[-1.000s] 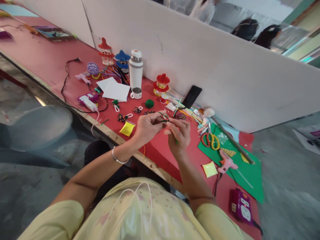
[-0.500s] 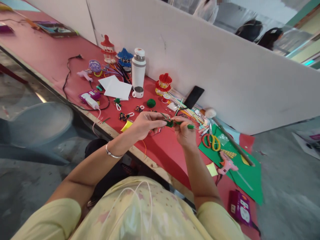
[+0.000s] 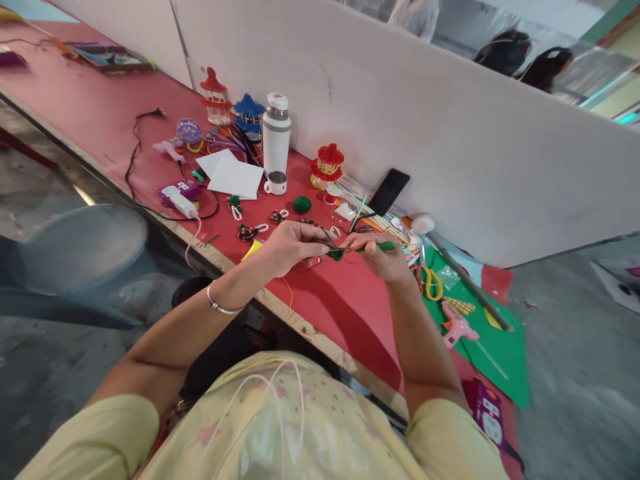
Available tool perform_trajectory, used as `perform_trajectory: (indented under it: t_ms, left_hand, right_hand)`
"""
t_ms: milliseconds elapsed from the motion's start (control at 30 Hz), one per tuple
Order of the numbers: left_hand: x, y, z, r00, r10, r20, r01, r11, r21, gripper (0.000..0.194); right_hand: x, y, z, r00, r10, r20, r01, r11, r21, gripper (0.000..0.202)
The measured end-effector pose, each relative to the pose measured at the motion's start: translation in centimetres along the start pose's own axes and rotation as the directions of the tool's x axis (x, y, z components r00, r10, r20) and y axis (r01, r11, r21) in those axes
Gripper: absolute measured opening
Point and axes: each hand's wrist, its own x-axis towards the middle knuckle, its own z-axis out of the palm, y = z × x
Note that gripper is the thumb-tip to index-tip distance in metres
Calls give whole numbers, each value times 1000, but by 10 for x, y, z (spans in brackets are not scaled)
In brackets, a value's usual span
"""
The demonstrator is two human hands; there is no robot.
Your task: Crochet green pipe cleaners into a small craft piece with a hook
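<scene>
My left hand (image 3: 295, 247) pinches a small piece of dark green crochet (image 3: 336, 254) between thumb and fingers above the red table. My right hand (image 3: 384, 259) is closed around a crochet hook (image 3: 387, 246) with a green handle, its thin shaft reaching left to the crochet. A strand of green yarn runs up by the left fingertips. The hook's tip is too small to make out. Just beyond the hands lies a ball of green yarn (image 3: 302, 205). Small crocheted pieces with white bead loops (image 3: 247, 233) rest left of it.
A white bottle (image 3: 277, 137) and metal cup (image 3: 276, 183) stand behind, beside white paper (image 3: 230, 175). A black phone (image 3: 390, 191) leans at the partition. Scissors (image 3: 431, 284) and a pink glue gun (image 3: 457, 325) lie on a green sheet (image 3: 505, 360) at right.
My right hand has moved right, away from the left, drawing the hook with it; the gap between the hands is wider. My left hand has barely moved.
</scene>
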Motion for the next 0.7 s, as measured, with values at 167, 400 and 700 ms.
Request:
perform_trajectory:
  t_ms: [167,400,700]
  left_hand:
    - [0,1,3,999,23,-38,-19,996,86,21]
    - [1,1,5,995,79,-63,-66,982,178,19]
    - [1,0,3,985,154,-71,-135,965,223,20]
  right_hand:
    - [2,-17,-8,997,35,74,-28,995,-93,25]
    - [3,-32,-6,994,62,87,-44,980,-192,17]
    - [2,-35,-3,991,3,137,25,979,-202,13]
